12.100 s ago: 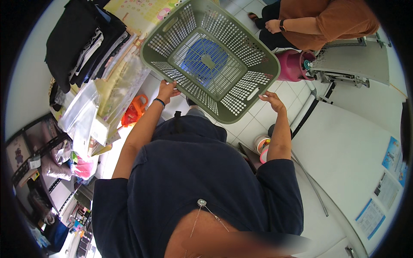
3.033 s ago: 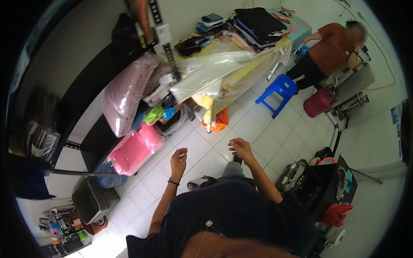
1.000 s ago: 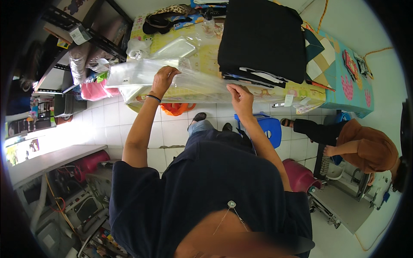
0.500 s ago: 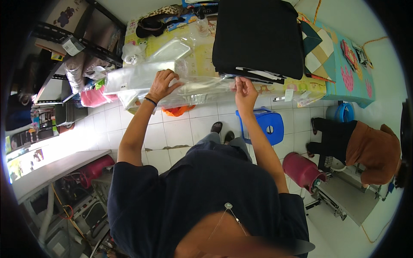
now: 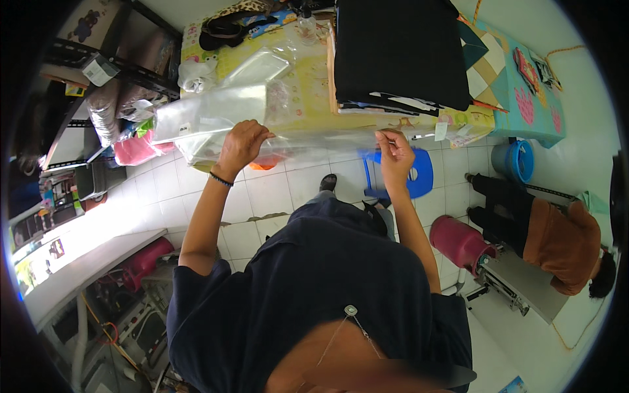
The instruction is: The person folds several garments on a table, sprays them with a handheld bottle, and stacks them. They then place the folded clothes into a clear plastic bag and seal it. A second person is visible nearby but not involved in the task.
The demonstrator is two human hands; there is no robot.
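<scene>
the left hand [image 5: 241, 145] is clenched on one end of a long clear plastic bag [image 5: 308, 139], and the right hand [image 5: 395, 152] pinches the other end between fingertips, so the bag hangs stretched at the near edge of the yellow patterned table [image 5: 308, 78]. it looks light, limp and slippery, best gripped at the corners. below sits a blue plastic stool [image 5: 419, 175]; farther back lies a stack of black folded cloth [image 5: 400, 49].

The black fabric stack [image 5: 400, 49] is cut off at the top edge, hiding the table [image 5: 308, 78] beneath.
</scene>
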